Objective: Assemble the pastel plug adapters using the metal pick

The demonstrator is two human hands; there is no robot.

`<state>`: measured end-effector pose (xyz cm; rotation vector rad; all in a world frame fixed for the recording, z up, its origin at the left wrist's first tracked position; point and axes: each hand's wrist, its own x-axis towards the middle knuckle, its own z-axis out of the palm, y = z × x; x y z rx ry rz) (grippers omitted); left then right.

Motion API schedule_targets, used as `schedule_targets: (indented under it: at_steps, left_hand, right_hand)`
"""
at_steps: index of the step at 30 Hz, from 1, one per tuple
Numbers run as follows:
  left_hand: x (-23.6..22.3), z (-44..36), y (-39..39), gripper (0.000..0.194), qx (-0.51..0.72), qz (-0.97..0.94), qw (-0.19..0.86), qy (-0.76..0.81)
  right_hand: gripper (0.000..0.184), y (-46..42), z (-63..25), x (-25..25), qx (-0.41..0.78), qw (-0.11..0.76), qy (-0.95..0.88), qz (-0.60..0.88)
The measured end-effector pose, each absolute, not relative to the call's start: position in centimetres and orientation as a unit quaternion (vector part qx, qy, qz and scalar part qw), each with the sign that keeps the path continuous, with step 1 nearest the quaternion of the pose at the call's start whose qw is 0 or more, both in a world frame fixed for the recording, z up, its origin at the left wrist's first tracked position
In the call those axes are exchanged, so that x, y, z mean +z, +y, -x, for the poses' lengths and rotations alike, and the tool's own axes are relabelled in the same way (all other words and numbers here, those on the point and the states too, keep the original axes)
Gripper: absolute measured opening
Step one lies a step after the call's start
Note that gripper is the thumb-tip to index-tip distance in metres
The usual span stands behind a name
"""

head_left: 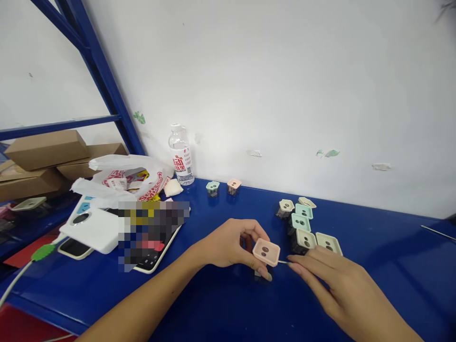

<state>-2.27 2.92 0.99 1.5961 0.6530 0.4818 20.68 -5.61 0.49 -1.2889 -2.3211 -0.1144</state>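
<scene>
My left hand (233,247) is closed around a two-hole pencil sharpener with a pale pink top (272,251), gripping its dark see-through body between thumb and fingers. Pinched in my right hand (337,282) is a thin pale rod (282,261); its tip meets the right edge of the pink top, and most of it is hidden by the fingers. Just beyond my right hand stand several similar sharpeners, among them a cream one (305,238) and a mint one (300,222). A cream lid-like top (328,243) lies partly behind my right fingers.
Near the wall stand a mint sharpener (213,186), a pink sharpener (234,185) and a water bottle (181,156). To the left are a plastic bag (121,185), a white phone-like device (92,229), a tablet with a blurred screen (160,251) and cardboard boxes (50,148). A thin rod (438,232) lies far right.
</scene>
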Motion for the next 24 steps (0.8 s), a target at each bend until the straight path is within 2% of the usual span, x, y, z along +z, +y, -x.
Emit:
schedule_targets:
  at_steps: [4,10,16,24]
  left_hand:
    - [0.87,2.28,3.24,0.052,0.200,-0.689,0.641,0.274]
    - [1.30,2.61,3.69,0.054,0.170,-0.714,0.617,0.283]
    - [1.41,2.84,3.94,0.052,0.174,-0.696,0.636,0.284]
    - [1.07,2.69,3.80,0.053,0.192,-0.664,0.669,0.272]
  right_hand:
    - [0.035,-5.59,-20.51,0.72,-0.030,0.211,-0.853,0.476]
    - [0.032,-5.92,-20.48,0.82,-0.003,0.204,-0.853,0.480]
    - [0.030,-5.92,-20.66,0.77,0.018,0.174,-0.857,0.485]
    - [0.028,-6.33,-20.32,1.12,0.081,0.224,-0.838,0.491]
